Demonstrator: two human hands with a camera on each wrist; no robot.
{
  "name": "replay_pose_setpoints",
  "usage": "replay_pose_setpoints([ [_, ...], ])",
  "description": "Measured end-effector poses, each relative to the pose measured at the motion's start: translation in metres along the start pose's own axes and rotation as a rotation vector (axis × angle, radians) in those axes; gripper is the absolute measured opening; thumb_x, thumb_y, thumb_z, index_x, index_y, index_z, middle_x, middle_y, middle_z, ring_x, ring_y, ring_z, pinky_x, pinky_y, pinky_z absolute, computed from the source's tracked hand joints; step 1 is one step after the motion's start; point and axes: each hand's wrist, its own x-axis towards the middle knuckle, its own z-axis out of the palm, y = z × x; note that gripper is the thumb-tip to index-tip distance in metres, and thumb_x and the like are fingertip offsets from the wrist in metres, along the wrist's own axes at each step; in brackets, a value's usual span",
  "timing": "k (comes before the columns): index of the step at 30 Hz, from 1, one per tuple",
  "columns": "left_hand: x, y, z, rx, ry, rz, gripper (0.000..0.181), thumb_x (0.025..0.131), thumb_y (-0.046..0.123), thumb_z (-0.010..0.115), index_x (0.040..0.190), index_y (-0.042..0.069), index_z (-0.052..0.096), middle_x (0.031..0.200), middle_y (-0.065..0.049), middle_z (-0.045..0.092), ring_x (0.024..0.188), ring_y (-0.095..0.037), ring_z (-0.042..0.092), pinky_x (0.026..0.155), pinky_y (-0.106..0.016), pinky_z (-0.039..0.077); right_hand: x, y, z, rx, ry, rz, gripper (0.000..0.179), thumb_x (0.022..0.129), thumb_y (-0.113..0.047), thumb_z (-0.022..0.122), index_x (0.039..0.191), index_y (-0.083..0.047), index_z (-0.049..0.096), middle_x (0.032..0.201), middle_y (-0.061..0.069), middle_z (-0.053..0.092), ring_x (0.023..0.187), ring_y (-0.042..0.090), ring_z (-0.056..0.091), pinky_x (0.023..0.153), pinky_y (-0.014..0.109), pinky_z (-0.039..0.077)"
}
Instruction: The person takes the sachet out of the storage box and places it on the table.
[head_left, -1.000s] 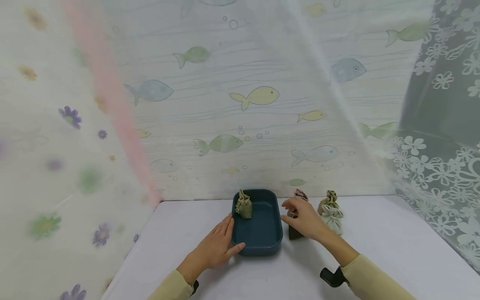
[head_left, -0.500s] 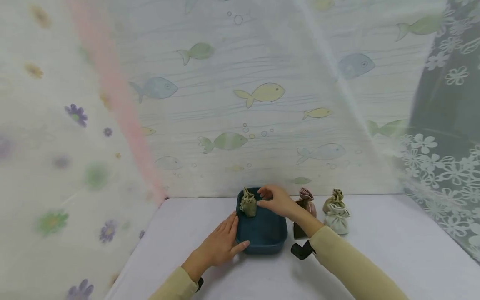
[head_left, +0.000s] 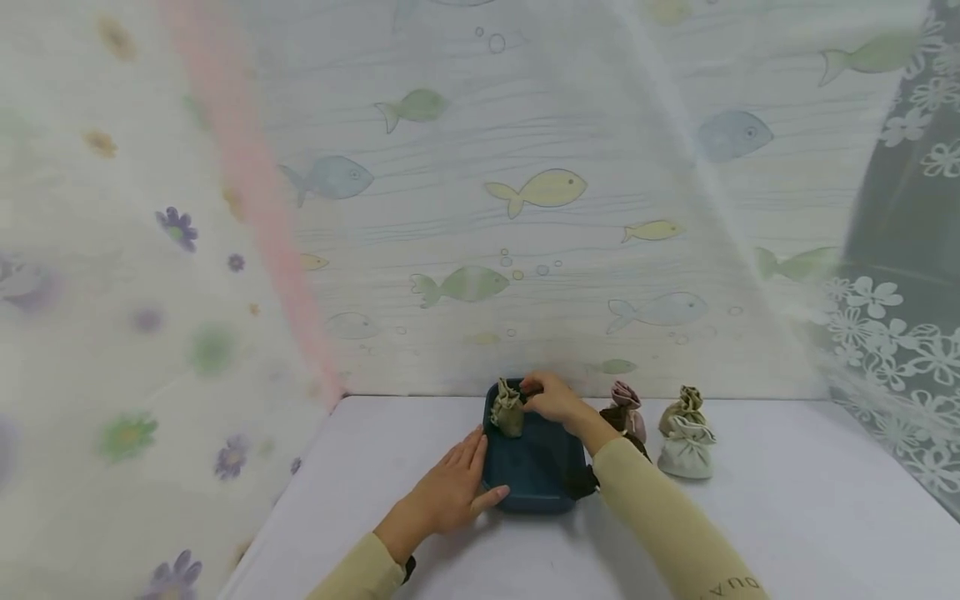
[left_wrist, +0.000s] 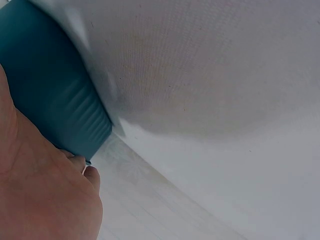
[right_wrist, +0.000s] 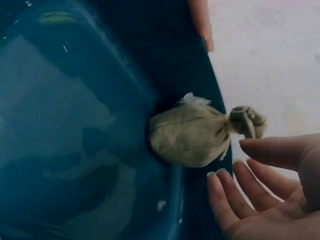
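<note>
A small olive-green drawstring pouch stands against the left wall of a dark blue rectangular dish. My right hand reaches over the dish's back part. In the right wrist view its thumb lies right by the gathered neck of the pouch, and the fingers are spread below, apart from the pouch's body. My left hand lies along the dish's left side with straight fingers and the thumb at the front corner. The left wrist view shows that hand against the dish's outer wall.
Right of the dish stand a pink pouch and a dark brown pouch, partly hidden by my right arm. Farther right, a pale mint pouch stands before a yellow-green one. A fish-patterned curtain hangs behind the white table.
My right hand has moved left from beside the brown pouch, across the dish, to the olive-green pouch. The left hand has stayed at the dish's side. The head view has shifted slightly.
</note>
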Motion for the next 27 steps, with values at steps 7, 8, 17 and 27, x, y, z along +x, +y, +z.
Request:
replay_pose_setpoints([
  [7, -0.001, 0.002, -0.006, -0.011, -0.024, -0.012, 0.097, 0.103, 0.072, 0.025, 0.161, -0.006, 0.017, 0.170, -0.022, 0.008, 0.157, -0.032, 0.013, 0.124, -0.050, 0.023, 0.010, 0.005, 0.006, 0.036, -0.053, 0.030, 0.052, 0.095, -0.001, 0.062, 0.146, 0.003, 0.051, 0.149, 0.023, 0.049, 0.132, 0.041, 0.052, 0.103, 0.053, 0.050],
  [8, -0.001, 0.003, -0.006, -0.008, -0.030, -0.016, 0.097, 0.103, 0.072, 0.024, 0.161, -0.006, 0.016, 0.170, -0.021, 0.007, 0.157, -0.031, 0.013, 0.124, -0.049, 0.023, 0.011, 0.005, 0.007, 0.032, -0.057, 0.027, 0.053, 0.095, -0.001, 0.062, 0.146, 0.003, 0.051, 0.150, 0.023, 0.049, 0.133, 0.041, 0.051, 0.103, 0.053, 0.050],
  [17, 0.000, 0.004, 0.001, 0.003, -0.003, -0.003, 0.100, 0.102, 0.074, 0.021, 0.161, -0.006, 0.019, 0.170, -0.022, 0.008, 0.157, -0.032, 0.015, 0.124, -0.050, 0.024, 0.009, 0.009, 0.017, -0.066, -0.037, -0.002, 0.058, 0.091, -0.002, 0.064, 0.147, 0.008, 0.049, 0.148, 0.026, 0.050, 0.137, 0.042, 0.048, 0.109, 0.054, 0.045],
  [27, -0.002, 0.006, -0.007, 0.009, -0.019, -0.010, 0.097, 0.103, 0.071, 0.024, 0.160, -0.007, 0.018, 0.170, -0.023, 0.008, 0.157, -0.033, 0.015, 0.124, -0.050, 0.023, 0.010, 0.007, 0.015, -0.151, -0.032, -0.001, 0.045, 0.091, -0.005, 0.066, 0.134, 0.008, 0.060, 0.132, 0.021, 0.063, 0.119, 0.035, 0.060, 0.100, 0.050, 0.051],
])
